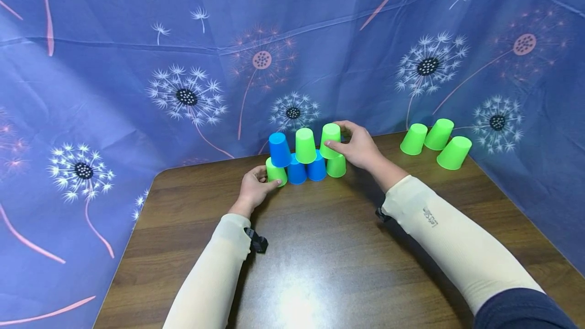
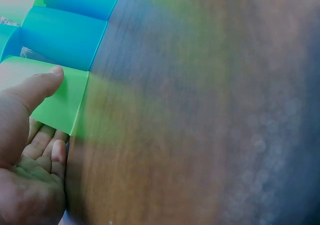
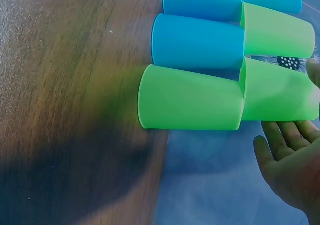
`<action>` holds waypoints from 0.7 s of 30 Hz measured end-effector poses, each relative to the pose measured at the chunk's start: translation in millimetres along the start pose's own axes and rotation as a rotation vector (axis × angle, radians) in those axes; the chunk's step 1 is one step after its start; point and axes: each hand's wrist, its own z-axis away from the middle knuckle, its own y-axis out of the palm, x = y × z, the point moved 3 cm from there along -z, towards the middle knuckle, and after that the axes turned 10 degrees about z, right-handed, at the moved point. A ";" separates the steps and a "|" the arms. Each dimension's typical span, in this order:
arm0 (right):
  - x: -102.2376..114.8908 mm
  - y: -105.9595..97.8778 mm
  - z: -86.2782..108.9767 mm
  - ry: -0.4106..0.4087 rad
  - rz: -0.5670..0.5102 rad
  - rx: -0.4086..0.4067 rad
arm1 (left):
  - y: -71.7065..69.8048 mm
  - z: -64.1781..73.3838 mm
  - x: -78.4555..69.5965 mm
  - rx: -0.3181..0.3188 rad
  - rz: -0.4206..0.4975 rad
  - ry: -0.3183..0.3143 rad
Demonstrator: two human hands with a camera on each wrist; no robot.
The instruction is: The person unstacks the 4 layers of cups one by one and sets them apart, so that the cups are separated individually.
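Note:
Upside-down plastic cups form two rows near the table's back edge. In the lower row, two blue cups, a left one (image 1: 297, 172) and a right one (image 1: 317, 169), stand between a green cup at the left end (image 1: 275, 172) and another at the right end (image 1: 336, 167). Above them sit a blue cup (image 1: 280, 150), a middle green cup (image 1: 305, 146) and a right green cup (image 1: 330, 137). My left hand (image 1: 253, 188) grips the lower left green cup, thumb across its front. The upper right green cup is held between thumb and fingers of my right hand (image 1: 358, 147), its base at the lower cup's top.
Three more green cups (image 1: 440, 135) stand upside down at the back right of the wooden table (image 1: 365, 248). A blue cloth with dandelion prints (image 1: 347, 55) hangs right behind the table's back edge.

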 end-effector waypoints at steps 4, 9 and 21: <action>1.5 -0.6 -0.7 0.003 -0.008 -0.010 | 0.6 -1.0 0.0 -0.003 -0.006 0.001; 2.3 -1.0 -2.6 0.006 -0.004 -0.024 | 0.8 -1.3 0.0 -0.005 -0.005 -0.003; 4.7 -10.5 -0.7 0.004 -0.021 -0.083 | 0.0 0.3 -0.4 -0.001 -0.008 -0.003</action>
